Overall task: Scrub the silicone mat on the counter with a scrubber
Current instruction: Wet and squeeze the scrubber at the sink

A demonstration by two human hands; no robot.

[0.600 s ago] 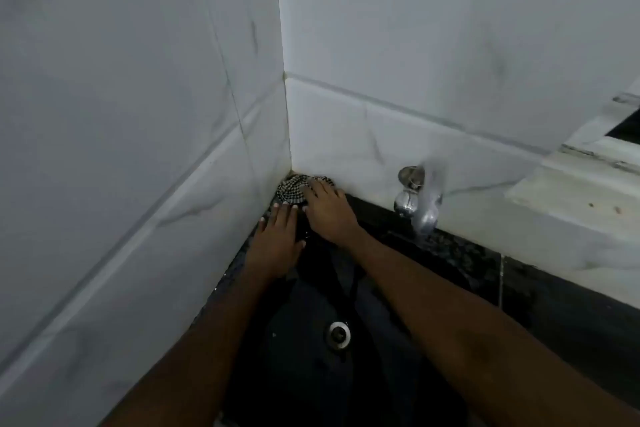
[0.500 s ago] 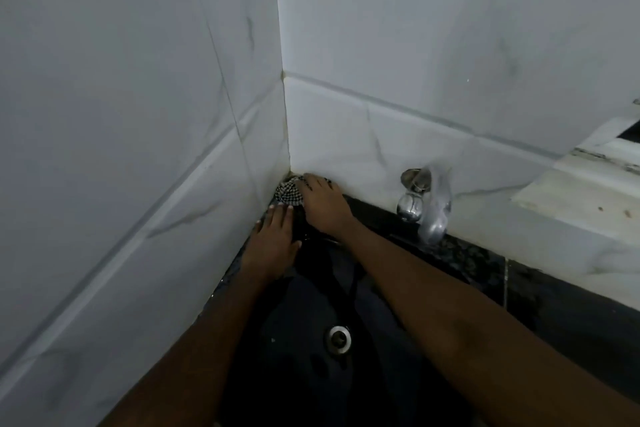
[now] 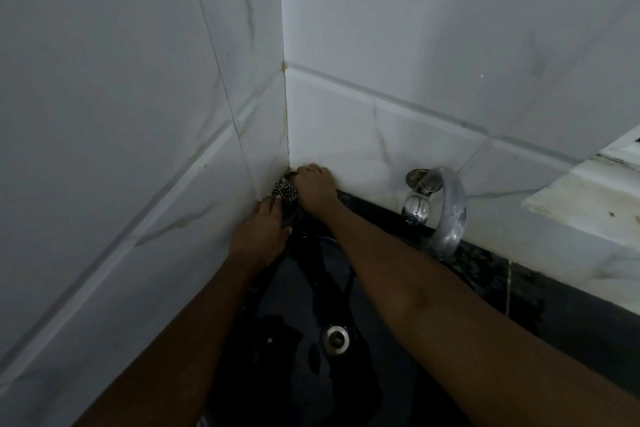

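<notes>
Pressing into tiled corner — right hand curled over checkered scrubber, grip likely but fingers hidden; left hand flat, fingers together, on dark silicone mat. Mat draped over sink edge — looks wet, limp, slippery; pin flat near edge.

Both your arms reach far out in front of you, bare and almost straight, and they come close together at the hands. Your left hand lies flat with the palm down, fingers together and pointing away from you. Your right hand sits just past it, a bit farther away, with the back of the hand up and the fingers curled down in a grip, so you can't see the tips.
</notes>
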